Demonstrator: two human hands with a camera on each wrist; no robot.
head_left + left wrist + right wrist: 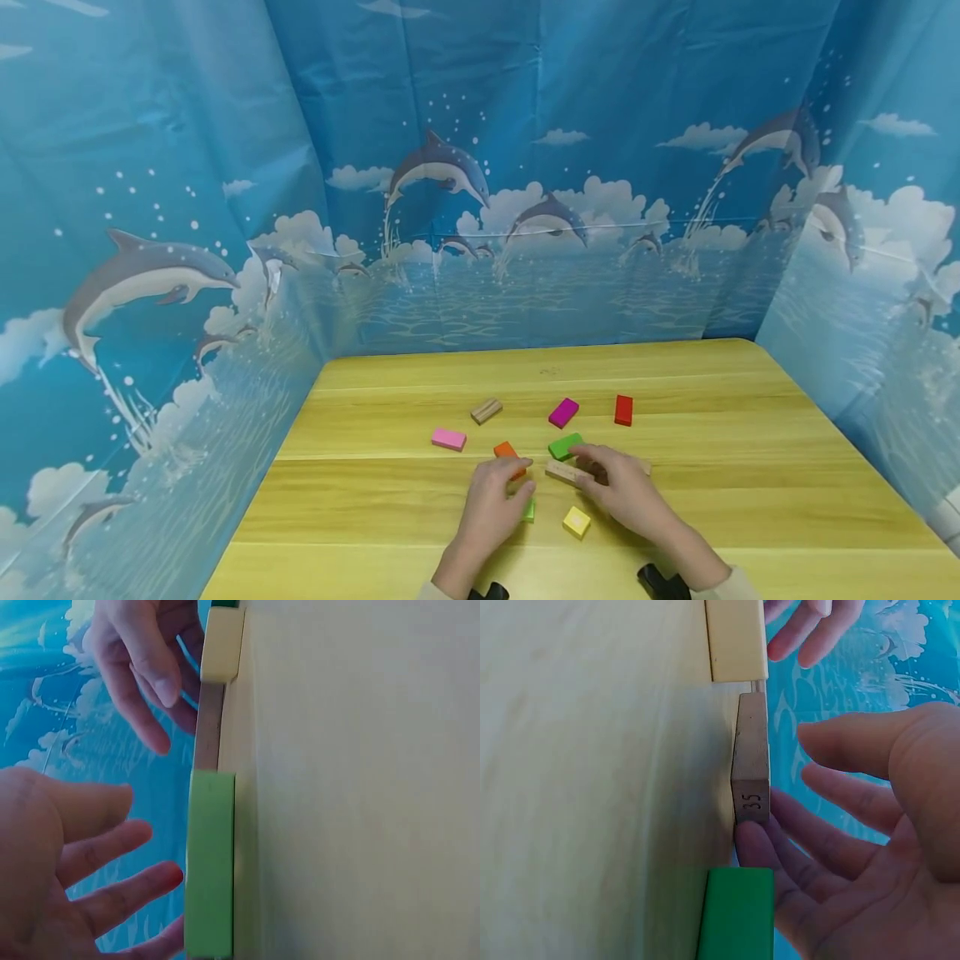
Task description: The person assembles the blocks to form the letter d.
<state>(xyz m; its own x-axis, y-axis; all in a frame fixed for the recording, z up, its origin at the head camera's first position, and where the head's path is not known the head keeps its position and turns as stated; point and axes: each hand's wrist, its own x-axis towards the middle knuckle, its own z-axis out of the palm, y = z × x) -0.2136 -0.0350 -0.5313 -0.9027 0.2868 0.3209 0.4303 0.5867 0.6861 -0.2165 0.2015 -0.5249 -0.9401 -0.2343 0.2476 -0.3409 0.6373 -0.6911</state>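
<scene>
My left hand (491,500) hovers over a light green block (529,511), partly hidden beneath it. An orange block (506,450) lies just beyond those fingers. In the left wrist view the fingers are loosely spread beside the light green block (210,862). My right hand (626,492) is over a plain wooden block (564,472), partly covering it. In the right wrist view the thumb stands apart from the fingers, near a wooden block marked 35 (751,757); whether a fingertip touches it I cannot tell. A green block (564,446) lies beyond the right fingers. Neither hand grips anything.
Between the wrists lies a yellow block (577,522). Farther back on the wooden table (360,492) are pink (448,439), grooved wooden (487,410), magenta (563,412) and red (624,410) blocks. A dolphin-print curtain (525,275) surrounds the table's back and sides.
</scene>
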